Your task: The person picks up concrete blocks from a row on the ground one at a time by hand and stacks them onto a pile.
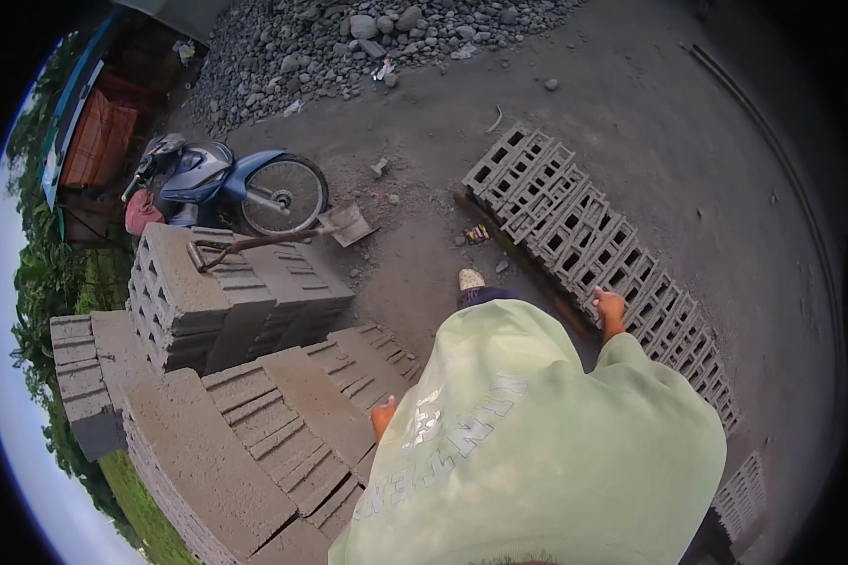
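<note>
My right hand (610,307) hangs at my right side, over the near edge of a long row of grey hollow concrete blocks (575,229). Its fingers look curled in, and nothing shows in them; whether it touches a block I cannot tell. At my left side, my left hand (383,417) shows only in part beside my light green sweatshirt, close to a low stack of concrete blocks (316,400). The sweatshirt hides part of that hand, so its grip cannot be made out. One shoe (471,279) points forward on the dirt between the row and the stack.
A taller block stack (184,273) stands at left, with a shovel (349,226) lying against it, handle across its top. Behind is a parked blue motorcycle (226,179). A gravel pile (349,56) lies at the far side. More blocks (742,494) sit at lower right.
</note>
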### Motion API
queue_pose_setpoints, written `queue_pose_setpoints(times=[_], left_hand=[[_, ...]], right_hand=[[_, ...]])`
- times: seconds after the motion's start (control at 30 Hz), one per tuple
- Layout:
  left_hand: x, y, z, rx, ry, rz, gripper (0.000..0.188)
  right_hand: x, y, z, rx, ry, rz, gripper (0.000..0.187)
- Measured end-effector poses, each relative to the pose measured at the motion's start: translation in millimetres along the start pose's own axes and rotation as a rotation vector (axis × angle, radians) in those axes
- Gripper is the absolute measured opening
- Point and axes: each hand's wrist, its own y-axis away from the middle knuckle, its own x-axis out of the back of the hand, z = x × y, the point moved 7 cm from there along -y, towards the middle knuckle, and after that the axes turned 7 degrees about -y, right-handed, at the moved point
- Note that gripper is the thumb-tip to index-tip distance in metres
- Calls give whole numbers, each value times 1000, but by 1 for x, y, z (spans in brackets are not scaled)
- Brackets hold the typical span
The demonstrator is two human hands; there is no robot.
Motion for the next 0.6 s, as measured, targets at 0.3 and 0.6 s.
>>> queue_pose_setpoints(times=[0.3,0.6], left_hand=[[116,-186,190,-194,158,-152,49],[86,-299,441,-727,192,-634,35]], right_hand=[[-190,74,-316,355,-182,-566,74],[-129,66,-142,206,274,182,43]])
